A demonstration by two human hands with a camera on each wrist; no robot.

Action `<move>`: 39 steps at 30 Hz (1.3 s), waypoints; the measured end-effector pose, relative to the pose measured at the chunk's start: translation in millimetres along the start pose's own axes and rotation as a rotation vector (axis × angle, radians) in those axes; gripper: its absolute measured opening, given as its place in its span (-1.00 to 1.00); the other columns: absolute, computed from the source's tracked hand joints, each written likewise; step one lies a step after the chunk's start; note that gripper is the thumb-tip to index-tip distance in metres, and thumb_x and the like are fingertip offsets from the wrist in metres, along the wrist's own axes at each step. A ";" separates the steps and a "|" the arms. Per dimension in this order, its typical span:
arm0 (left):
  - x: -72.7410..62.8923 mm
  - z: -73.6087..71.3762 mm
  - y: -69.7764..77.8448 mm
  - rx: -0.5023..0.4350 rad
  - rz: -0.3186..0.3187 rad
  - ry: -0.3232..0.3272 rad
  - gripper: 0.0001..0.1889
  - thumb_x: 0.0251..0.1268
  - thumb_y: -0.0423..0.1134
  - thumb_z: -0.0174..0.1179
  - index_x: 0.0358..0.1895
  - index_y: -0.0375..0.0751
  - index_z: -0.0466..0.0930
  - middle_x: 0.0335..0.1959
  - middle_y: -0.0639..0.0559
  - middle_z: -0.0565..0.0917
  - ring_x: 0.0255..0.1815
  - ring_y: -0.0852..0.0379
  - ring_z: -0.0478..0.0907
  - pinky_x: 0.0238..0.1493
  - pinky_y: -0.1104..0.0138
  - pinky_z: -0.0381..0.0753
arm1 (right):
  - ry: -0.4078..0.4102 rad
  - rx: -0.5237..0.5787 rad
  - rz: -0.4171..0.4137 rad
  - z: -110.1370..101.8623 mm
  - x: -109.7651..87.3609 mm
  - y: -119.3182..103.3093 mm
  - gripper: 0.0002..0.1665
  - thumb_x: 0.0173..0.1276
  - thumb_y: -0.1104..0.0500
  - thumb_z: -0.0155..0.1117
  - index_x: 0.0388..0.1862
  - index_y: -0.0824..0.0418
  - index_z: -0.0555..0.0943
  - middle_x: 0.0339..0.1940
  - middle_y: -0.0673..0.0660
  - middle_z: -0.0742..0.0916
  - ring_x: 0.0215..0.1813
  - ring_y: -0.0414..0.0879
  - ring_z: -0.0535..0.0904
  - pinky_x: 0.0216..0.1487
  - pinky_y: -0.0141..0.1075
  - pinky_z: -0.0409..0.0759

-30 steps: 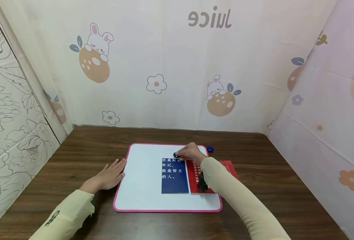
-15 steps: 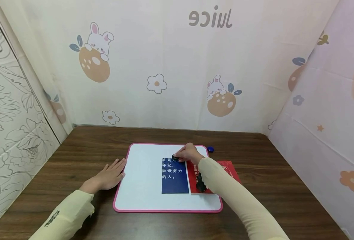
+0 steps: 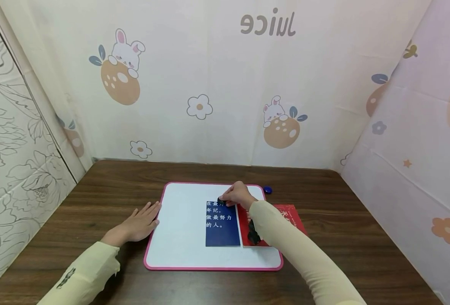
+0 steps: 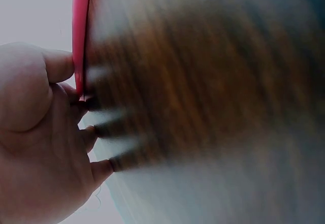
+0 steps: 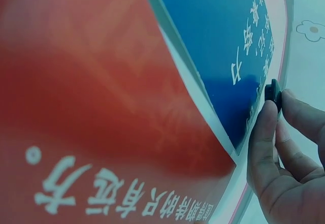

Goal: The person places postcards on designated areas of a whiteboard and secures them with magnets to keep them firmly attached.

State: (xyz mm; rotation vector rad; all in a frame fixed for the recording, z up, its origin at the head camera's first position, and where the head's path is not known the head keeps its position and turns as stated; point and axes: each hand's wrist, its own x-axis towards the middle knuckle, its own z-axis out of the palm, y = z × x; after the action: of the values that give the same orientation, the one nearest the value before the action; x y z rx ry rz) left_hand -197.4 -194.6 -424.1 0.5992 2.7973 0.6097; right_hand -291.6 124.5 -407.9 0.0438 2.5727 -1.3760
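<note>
Slightly leftward and toward the whiteboard's [image 3: 183, 237] near rim, the right hand [image 3: 237, 195] has brought the black magnet [image 3: 221, 202], which now overlaps the blue card's [image 3: 223, 236] top edge rather than lying just beyond it. That hand's grip is clamped on the magnet between thumb and fingers, a pinch that probably suits so small a piece and lets it be placed finely; whether the magnet touches the card yet, I cannot tell. The blue card lies right of the whiteboard's middle, and a red card [image 5: 111, 97] lies to its right with a thin white strip between, which likely keeps both readable. At the whiteboard's left rim the left hand [image 3: 138, 223] rests with its grip apart, fingers stretched and holding nothing, presumably to stop the board sliding on the desk [image 3: 110, 182]. A blue magnet [image 3: 268, 190] sits just outside the whiteboard's far right corner, perhaps kept within reach. Past the right rim shows more red paper [image 3: 293, 214], but the right sleeve [image 3: 293, 245] hides how it lies.
</note>
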 end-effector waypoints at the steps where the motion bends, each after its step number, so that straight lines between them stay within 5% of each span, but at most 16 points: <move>1: 0.1 0.3 -0.2 0.000 -0.001 0.000 -0.40 0.52 -0.19 -0.15 0.45 -0.47 -0.03 0.47 -0.40 0.00 0.46 -0.39 -0.17 0.29 -0.31 -0.23 | 0.000 -0.003 0.002 0.2 -0.1 -0.4 -0.81 0.16 0.27 0.44 -0.33 0.41 0.71 -0.45 0.19 0.74 -0.54 -0.08 0.65 -0.40 -0.34 0.64; 39: 1.4 1.1 -0.4 0.006 -0.009 -0.002 -0.40 0.52 -0.18 -0.14 0.45 -0.47 -0.02 0.46 -0.40 0.01 0.46 -0.38 -0.16 0.29 -0.31 -0.24 | 0.007 -0.058 -0.028 5.7 -2.6 -4.0 -0.84 0.17 0.28 0.43 -0.35 0.40 0.71 -0.46 0.17 0.73 -0.53 -0.10 0.63 -0.37 -0.34 0.65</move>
State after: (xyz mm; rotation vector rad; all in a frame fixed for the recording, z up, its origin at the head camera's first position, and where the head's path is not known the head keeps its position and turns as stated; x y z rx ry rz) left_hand -198.4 -193.9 -425.4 0.5876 2.7994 0.5981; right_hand -288.6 117.7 -407.2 0.0028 2.6271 -1.3117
